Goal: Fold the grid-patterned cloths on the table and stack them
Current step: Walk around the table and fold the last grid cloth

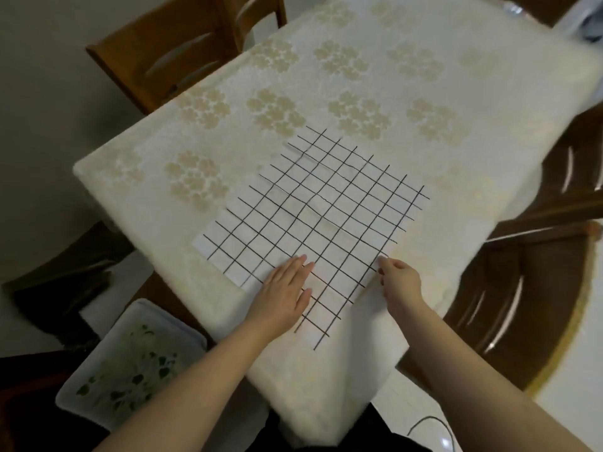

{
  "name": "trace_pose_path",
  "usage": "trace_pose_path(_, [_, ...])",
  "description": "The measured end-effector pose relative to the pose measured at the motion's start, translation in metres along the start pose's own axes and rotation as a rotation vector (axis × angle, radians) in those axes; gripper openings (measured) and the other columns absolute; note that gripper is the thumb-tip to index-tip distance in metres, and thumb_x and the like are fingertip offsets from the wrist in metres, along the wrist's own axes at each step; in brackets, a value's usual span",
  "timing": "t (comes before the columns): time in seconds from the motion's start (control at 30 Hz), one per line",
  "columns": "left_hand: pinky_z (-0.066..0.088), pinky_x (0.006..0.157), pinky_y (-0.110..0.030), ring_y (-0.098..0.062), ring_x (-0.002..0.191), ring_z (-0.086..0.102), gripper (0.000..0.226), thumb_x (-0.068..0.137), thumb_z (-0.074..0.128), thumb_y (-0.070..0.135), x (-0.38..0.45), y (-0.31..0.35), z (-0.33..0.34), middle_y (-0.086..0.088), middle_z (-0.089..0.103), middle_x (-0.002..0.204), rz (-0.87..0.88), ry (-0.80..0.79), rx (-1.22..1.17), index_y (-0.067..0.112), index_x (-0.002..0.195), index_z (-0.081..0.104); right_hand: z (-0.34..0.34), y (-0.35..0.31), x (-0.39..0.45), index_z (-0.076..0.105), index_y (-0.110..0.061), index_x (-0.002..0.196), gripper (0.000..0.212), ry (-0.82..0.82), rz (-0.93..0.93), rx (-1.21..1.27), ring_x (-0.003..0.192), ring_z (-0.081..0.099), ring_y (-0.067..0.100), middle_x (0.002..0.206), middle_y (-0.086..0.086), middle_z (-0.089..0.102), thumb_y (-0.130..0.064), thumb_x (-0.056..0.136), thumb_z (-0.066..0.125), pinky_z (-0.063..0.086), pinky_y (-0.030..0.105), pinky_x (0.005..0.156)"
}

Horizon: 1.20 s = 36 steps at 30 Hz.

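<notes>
My left hand (283,292) rests flat, fingers straight, on the near part of the white cloth with a black grid pattern (313,220), which lies spread, faintly rippled, on the cream floral tablecloth (326,76); my right hand (398,279) pinches its near right edge.

The cloth (313,223) was white, ruled with a thin black grid. Beneath it the tablecloth (375,76) was cream, scattered with beige flower clusters. At eleven o'clock a chair (169,57) was honey-brown wood. At seven o'clock a pale bin (127,360) showed green flecks inside.
</notes>
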State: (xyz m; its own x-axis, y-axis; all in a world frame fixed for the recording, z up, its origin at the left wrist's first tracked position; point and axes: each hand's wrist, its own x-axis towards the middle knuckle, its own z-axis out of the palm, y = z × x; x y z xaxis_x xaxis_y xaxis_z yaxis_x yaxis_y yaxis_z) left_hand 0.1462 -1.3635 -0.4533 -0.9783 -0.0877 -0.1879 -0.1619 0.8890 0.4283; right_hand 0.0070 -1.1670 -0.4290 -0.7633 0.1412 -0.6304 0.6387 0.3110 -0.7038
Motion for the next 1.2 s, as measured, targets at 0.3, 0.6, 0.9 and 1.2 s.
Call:
trace_pose_path(0.3, [0.009,0.120,-0.034,-0.015,0.149,0.018,0.064,0.095,0.017,0.048,-0.024,0.010,-0.005,0.002,0.026,0.160,0.162,-0.029,0.019,0.021,0.150,0.034,-0.072,0.042,-0.040,0.068,-0.012,0.092,0.017,0.198,0.056,-0.005,0.071,0.054,0.017,0.083,0.003,0.063,-0.027,0.095,0.061,0.045,0.031,0.064])
trace_pose_path(0.6, [0.038,0.109,-0.039,-0.023,0.131,0.046,0.042,0.101,0.045,0.030,0.043,0.012,-0.027,-0.003,0.049,0.144,0.084,-0.059,-0.049,0.017,0.140,0.049,-0.090,0.051,-0.037,0.065,-0.015,0.100,0.016,0.239,0.122,0.084,0.097,0.056,0.022,0.096,0.002,0.062,-0.029,0.095,0.060,0.047,0.037,0.088])
trace_pose_path(0.9, [0.043,0.104,-0.041,-0.029,0.125,0.047,0.043,0.098,0.052,0.027,0.131,-0.012,-0.049,-0.012,0.046,0.141,-0.291,0.016,-0.124,0.013,0.139,0.050,-0.090,0.050,-0.013,0.060,-0.012,0.099,0.022,0.203,0.147,0.060,0.073,0.051,0.019,0.086,0.010,0.059,-0.034,0.096,0.059,0.048,0.036,0.073])
trace_pose_path(1.2, [0.049,0.097,-0.046,-0.034,0.116,0.053,0.035,0.095,0.061,0.033,0.176,-0.019,-0.043,-0.015,0.046,0.132,-0.644,0.068,-0.151,0.010,0.121,0.059,-0.090,0.047,-0.021,0.061,0.001,0.118,0.040,0.115,0.223,0.038,0.092,0.061,0.034,0.097,0.027,0.061,-0.033,0.097,0.057,0.050,0.042,0.084])
